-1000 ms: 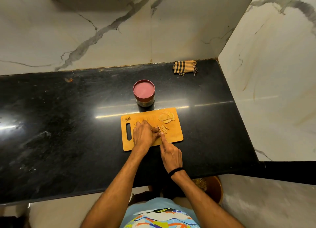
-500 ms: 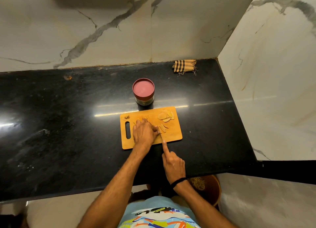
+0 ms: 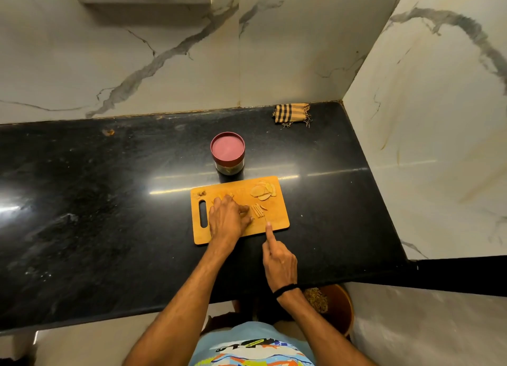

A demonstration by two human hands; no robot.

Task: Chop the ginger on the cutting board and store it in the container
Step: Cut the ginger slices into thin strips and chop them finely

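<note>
An orange cutting board [image 3: 277, 220] lies on the black counter. Ginger slices [image 3: 262, 191] are piled at its far right corner, and thin ginger strips [image 3: 257, 210] lie near its middle. My left hand [image 3: 227, 220] rests on the board with its fingertips curled down on a piece of ginger just left of the strips. My right hand [image 3: 278, 258] grips a knife [image 3: 265, 218] at the board's near edge. Its index finger lies along the spine, and the blade shows only as a thin edge-on line. The container [image 3: 227, 151], a small jar with its red lid on, stands behind the board.
A striped folded cloth [image 3: 292, 113] lies at the counter's back right corner. Marble walls close the back and right sides. The black counter [image 3: 96, 214] stretches far to the left. A brown bin [image 3: 329, 305] sits on the floor below the counter's front edge.
My right hand has drawn back toward me, from over the ginger strips to the board's near edge. My left hand has stayed on the ginger.
</note>
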